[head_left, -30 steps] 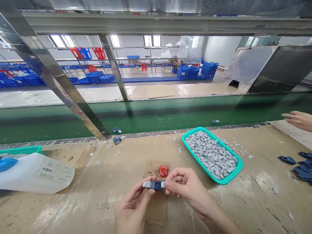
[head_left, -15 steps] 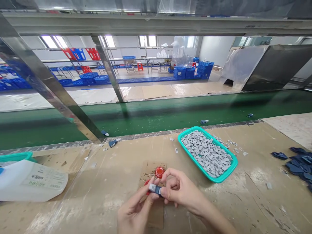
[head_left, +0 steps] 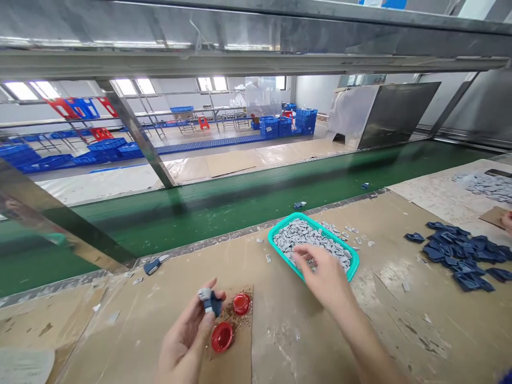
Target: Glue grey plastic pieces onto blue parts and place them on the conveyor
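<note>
Near the front edge of the table, my left hand grips a navy-and-grey plastic part between thumb and fingers, just beside two red caps on a cardboard sheet. My right hand, fingers loosely open, hovers over grey pieces in a teal tray.

Daylight enters high windows above stacked blue plastic crates on the far floor.

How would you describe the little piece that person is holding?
On the tan workbench, find the cardboard sheet with two red caps. Beside it, the person's left hand holds a small navy part with a grey end. A similar piece lies by the green belt, but this one is held.
</note>
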`<state>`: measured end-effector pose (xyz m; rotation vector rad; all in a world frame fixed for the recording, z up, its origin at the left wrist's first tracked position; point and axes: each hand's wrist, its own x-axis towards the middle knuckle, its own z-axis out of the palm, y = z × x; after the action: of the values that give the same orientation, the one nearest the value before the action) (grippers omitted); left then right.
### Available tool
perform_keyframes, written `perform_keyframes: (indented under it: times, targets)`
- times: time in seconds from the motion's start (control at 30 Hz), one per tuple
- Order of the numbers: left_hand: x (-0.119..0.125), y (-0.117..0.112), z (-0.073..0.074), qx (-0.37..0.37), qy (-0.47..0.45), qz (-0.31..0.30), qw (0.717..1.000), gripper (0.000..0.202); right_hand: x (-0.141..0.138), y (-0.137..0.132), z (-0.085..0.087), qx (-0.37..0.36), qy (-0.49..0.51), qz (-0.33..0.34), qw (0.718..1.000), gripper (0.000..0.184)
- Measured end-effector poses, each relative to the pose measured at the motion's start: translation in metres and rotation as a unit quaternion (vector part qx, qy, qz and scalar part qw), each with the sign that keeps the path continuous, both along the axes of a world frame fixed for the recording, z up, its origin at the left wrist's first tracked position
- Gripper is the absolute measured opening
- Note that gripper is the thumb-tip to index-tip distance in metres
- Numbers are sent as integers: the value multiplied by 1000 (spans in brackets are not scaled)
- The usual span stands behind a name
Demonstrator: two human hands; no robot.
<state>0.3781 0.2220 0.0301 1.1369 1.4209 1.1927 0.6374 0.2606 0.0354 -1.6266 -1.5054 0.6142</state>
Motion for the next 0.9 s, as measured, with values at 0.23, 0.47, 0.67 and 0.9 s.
perform_keyframes:
  times: [0.23,0.47,0.67,0.9]
  targets:
    - [-6,4,12,9,57,40,998,55,41,16,-30,-102,-254,-128,953,19]
    - [-25,50,9,90,212,-28,973,52,34,12,-24,-55,-214,-121,968,14]
    - [-41,149,-5,129,515,-48,846,59,9,6,-9,17,57,-62,996,18]
    - [-30,217,-17,105,615,-48,780,33,-56,-8,-19,-104,242,113,958,17]
